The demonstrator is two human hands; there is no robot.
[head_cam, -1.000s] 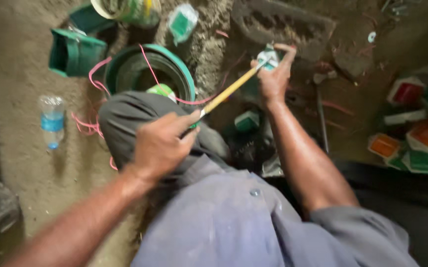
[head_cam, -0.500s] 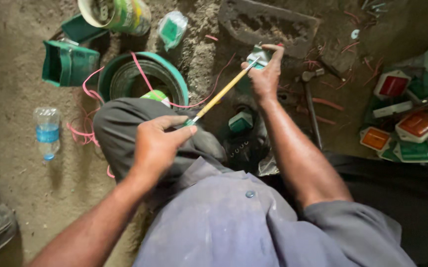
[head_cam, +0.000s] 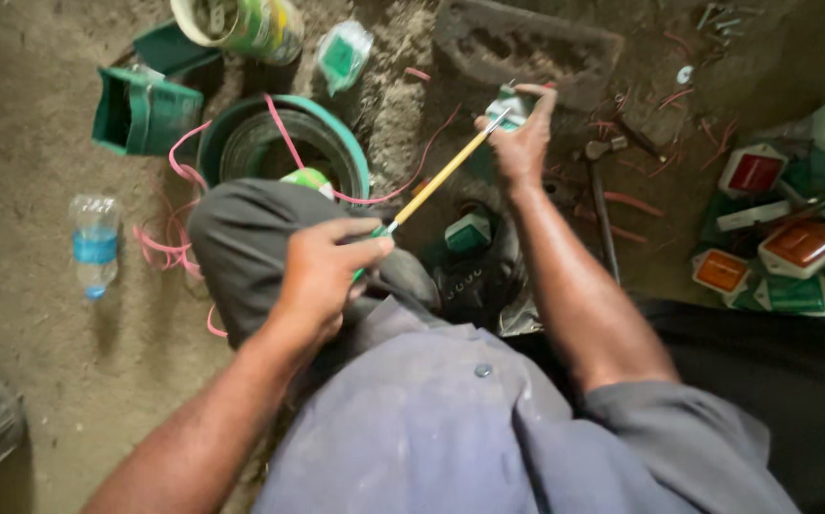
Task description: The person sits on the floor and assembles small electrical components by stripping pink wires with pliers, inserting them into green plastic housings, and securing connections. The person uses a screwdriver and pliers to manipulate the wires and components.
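My left hand point(head_cam: 327, 271) is closed on the green handle of a long screwdriver with a yellow shaft point(head_cam: 441, 176). Its tip reaches up and right into a small green and white part point(head_cam: 509, 107) that my right hand point(head_cam: 522, 143) grips above the dirt floor. My bent knee in grey trousers point(head_cam: 260, 243) lies under the left hand. Both forearms reach out from a grey-blue shirt point(head_cam: 450, 428).
A round green housing point(head_cam: 346, 152) with pink wire point(head_cam: 284, 133) sits past my knee. A green box point(head_cam: 141, 109), a paint tin point(head_cam: 241, 24) and a plastic bottle point(head_cam: 95, 243) lie left. A hammer point(head_cam: 601, 205) and several red and orange lamp units point(head_cam: 793, 243) lie right.
The view has shifted slightly, so the floor things sit a little lower and more to the right in the frame. Both hands keep the same hold on screwdriver and part.
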